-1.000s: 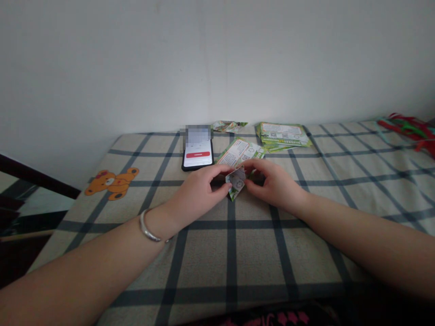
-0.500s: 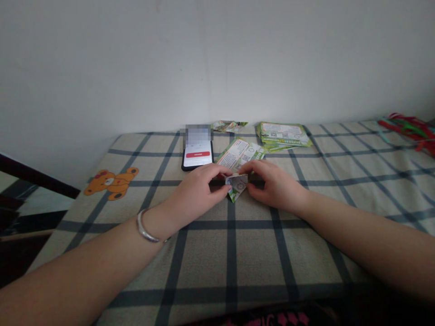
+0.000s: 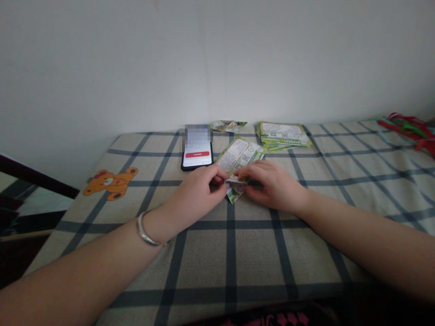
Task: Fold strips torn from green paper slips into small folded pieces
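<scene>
Tipped down the upright flap of the folded paper (image 3: 234, 194), now nearly edge-on, its grey face with the ring mark mostly lost from view. Brought the right hand (image 3: 273, 184) lower over it, with fingertips closer to the left hand (image 3: 200, 186).

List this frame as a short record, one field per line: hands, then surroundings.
left hand: left hand pinching folded paper
right hand: right hand on the same paper
beyond hands: flat card
left of card: phone, screen lit
near wall: stack of cards, another folded paper
far right: red and green strips
surface: checked cloth
</scene>
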Available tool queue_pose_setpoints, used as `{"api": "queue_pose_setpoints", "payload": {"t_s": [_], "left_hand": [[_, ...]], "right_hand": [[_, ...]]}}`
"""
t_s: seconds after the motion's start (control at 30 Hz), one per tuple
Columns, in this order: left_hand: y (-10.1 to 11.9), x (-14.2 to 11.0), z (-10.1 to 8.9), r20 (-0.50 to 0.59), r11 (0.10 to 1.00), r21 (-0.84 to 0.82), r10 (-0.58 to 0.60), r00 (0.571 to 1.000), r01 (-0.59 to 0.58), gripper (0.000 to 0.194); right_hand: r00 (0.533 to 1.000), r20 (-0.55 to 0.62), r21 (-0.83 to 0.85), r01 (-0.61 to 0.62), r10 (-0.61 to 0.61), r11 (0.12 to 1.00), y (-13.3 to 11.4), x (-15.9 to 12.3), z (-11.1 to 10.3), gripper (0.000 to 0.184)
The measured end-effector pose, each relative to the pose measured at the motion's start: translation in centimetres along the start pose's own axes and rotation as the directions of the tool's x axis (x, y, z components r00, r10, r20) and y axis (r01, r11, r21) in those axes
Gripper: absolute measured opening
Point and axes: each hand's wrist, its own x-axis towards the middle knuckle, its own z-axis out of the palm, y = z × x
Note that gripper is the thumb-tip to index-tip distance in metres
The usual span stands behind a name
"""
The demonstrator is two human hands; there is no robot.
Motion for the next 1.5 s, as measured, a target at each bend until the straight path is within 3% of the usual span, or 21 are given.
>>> {"api": "queue_pose_setpoints", "payload": {"t_s": [0.3,0.6,1.07,1.5], "left_hand": [[-0.2,0.1,-0.2,0.032,0.995,0.089,0.039,0.999,-0.042,0.009],[-0.9,0.6,-1.3,0.111,0.961,0.1,0.247,0.963,-0.258,0.011],[-1.7,1.0,-2.0,0.175,0.948,0.097,0.285,0.942,-0.304,0.014],[-2.0,1.2,-2.1,0.19,0.898,0.101,0.405,0.894,-0.428,0.017]], "right_hand": [[0.995,0.016,-0.047,0.098,-0.098,0.994,-0.2,0.1,0.2,0.019],[0.987,0.043,-0.058,0.159,-0.156,0.986,0.6,-0.4,0.3,0.023],[0.977,0.089,-0.097,0.203,-0.194,0.974,0.6,-0.6,0.0,0.026],[0.967,0.137,-0.073,0.226,-0.214,0.971,0.6,-0.9,-0.5,0.025]]}}
